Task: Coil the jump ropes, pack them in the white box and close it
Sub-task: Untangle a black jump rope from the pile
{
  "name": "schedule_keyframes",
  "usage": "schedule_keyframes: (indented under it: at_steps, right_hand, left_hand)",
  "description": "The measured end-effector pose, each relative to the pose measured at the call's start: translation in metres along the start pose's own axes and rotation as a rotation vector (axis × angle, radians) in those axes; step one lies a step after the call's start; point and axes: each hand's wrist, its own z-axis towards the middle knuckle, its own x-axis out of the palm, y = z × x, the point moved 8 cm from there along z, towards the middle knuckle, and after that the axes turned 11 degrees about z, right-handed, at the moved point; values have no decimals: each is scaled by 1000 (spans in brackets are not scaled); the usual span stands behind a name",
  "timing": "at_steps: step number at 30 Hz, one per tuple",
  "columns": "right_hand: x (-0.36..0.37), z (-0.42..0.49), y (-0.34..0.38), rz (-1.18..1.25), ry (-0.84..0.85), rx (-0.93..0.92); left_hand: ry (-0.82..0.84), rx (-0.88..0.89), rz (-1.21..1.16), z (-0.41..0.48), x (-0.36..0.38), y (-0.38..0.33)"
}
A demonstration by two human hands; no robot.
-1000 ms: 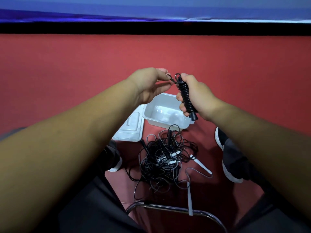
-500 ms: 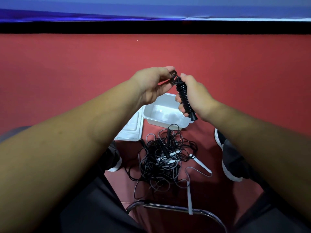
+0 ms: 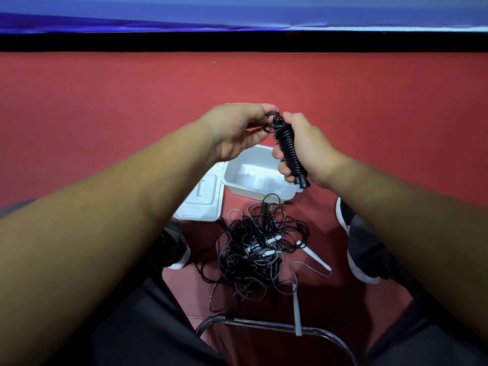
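My right hand [image 3: 309, 149] grips a black jump rope [image 3: 289, 150] whose cord is wound tightly round its handles, held upright above the floor. My left hand [image 3: 235, 133] pinches the loose end loops of that cord at the top of the bundle. Below the hands stands the open white box [image 3: 253, 178], with nothing visible inside. Its white lid [image 3: 203, 199] lies flat to the left of it. A tangled pile of black and grey jump ropes [image 3: 258, 249] lies on the red floor in front of the box, with white handles sticking out.
My two feet in dark shoes with white soles, the left foot [image 3: 177, 249] and the right foot [image 3: 361, 249], flank the pile. A chrome chair frame [image 3: 264, 326] curves across the bottom. A black and blue wall base [image 3: 237, 40] runs along the far edge of the red floor.
The hands stayed close together above the box. My left fingers shifted at the top of the bundle, working the last loops of cord round it.
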Motion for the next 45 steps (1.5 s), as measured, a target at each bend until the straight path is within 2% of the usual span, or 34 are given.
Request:
schedule_keyframes:
  at_steps: [11,21,33,41,45]
  right_hand:
    - [-3,-3,2,-62,90,19]
    - [-10,4,1,-89,85,69]
    - [-13,4,1,-202,24,-23]
    - [-9,8,-8,-207,42,-28]
    - [-8,8,-14,-196,75,1]
  left_hand:
    - [42,117,109,-2,3,-5]
    - [-35,333,298,-9,1,-19]
    - [-140,309,470,-4,0,-14]
    - [-35,344,871,-2,0,-25]
    - [-16,345,888,-3,-1,-22]
